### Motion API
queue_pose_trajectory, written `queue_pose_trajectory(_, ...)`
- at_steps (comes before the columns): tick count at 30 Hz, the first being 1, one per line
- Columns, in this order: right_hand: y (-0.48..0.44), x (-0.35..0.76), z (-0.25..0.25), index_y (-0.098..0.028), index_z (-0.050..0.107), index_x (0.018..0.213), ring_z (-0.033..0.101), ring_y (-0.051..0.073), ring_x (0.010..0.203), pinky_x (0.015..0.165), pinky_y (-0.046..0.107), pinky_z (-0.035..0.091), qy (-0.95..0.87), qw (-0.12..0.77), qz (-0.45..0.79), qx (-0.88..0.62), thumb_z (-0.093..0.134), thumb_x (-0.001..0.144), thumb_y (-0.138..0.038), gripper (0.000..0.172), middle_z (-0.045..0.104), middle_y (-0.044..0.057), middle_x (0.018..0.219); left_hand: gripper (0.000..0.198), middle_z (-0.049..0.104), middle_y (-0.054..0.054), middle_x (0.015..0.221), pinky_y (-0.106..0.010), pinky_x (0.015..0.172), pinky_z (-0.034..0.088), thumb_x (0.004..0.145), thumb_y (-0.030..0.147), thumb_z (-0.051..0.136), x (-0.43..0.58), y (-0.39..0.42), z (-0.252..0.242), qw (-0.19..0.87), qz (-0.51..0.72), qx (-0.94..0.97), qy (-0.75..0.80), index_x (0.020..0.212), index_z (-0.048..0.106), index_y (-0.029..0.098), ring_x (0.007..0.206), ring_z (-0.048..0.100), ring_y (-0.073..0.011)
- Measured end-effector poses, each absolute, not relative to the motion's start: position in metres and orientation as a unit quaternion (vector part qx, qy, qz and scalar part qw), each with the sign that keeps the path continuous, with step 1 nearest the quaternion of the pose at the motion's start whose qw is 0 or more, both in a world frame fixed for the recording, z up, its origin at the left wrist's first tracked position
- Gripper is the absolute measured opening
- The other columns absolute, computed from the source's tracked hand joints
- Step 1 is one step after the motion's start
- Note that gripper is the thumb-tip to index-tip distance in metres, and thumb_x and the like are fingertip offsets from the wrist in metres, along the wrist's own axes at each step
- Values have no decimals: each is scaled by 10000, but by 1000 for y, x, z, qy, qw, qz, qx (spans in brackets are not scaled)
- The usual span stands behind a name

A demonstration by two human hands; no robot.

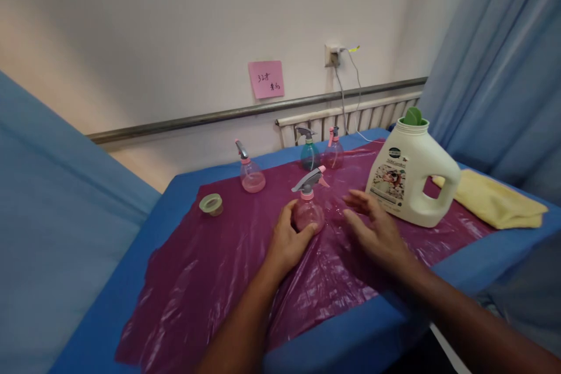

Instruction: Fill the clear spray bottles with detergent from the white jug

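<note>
My left hand [291,238] is wrapped round the clear pink body of a spray bottle [310,210], which stands upright with its grey and pink trigger head on top. To the right of it my right hand [372,228] hovers with fingers apart, holding nothing. Left of the held bottle stands another spray bottle [253,178] with pink liquid in it. Farther back are a teal spray bottle [310,155] and a pink one [333,155], side by side. A large cream detergent jug [405,172] is just beyond my right hand, a green cap piece in its mouth.
A small greenish cup [212,204] sits at the left on the crinkled purple plastic sheet [210,269] over the blue bed [131,304]. A folded yellow cloth [499,198] lies at right. Cables hang from a wall socket [333,56]; blue curtains [504,70] flank both sides.
</note>
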State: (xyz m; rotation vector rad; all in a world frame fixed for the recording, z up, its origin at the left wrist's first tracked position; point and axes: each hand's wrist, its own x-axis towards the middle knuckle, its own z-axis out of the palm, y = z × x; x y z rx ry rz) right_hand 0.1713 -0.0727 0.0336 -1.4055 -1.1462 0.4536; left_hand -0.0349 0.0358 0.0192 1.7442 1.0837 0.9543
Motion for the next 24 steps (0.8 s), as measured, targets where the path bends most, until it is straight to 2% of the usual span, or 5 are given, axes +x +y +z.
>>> queue_pose_trajectory(4,-111,233,16,-268,740,1249,780,295,1105,981,470,620,-543,491,126,-669,650,1045,-539,351,819,93,1239,728,732,-114,1430,-521,1165,531,804,269,876,-34,34,29,420,361,697,455,1478,601,264,1303,716,-331)
queue_pose_trajectory(8,-138,266,-7,-248,758,1218,797,297,1025,905,460,635,-562,443,58,-696,644,1052,-543,357,835,97,1165,680,756,-112,1384,-497,1142,549,807,259,850,-33,34,37,433,364,693,447,1444,615,238,1245,745,-309)
queue_pose_trajectory(13,-139,269,-14,-229,734,1257,785,294,1054,930,458,634,-577,449,20,-682,635,1065,-494,342,818,111,1178,705,739,-145,1413,-525,1143,553,775,309,885,-38,39,40,464,370,668,448,1420,619,212,1259,743,-333)
queue_pose_trajectory(17,-132,267,-8,-215,749,1211,774,300,1009,893,466,626,-613,404,28,-679,608,1069,-466,322,814,112,1113,710,707,-168,1473,-562,1201,504,770,346,907,-45,43,40,483,386,644,451,1404,620,210,1351,698,-357)
queue_pose_trajectory(24,-129,265,-8,-197,773,1123,757,294,951,866,452,594,-626,347,18,-698,537,1105,-451,347,807,115,1033,662,726,-162,1430,-547,1210,488,754,357,925,-45,37,51,514,395,620,442,1332,642,203,1349,698,-352)
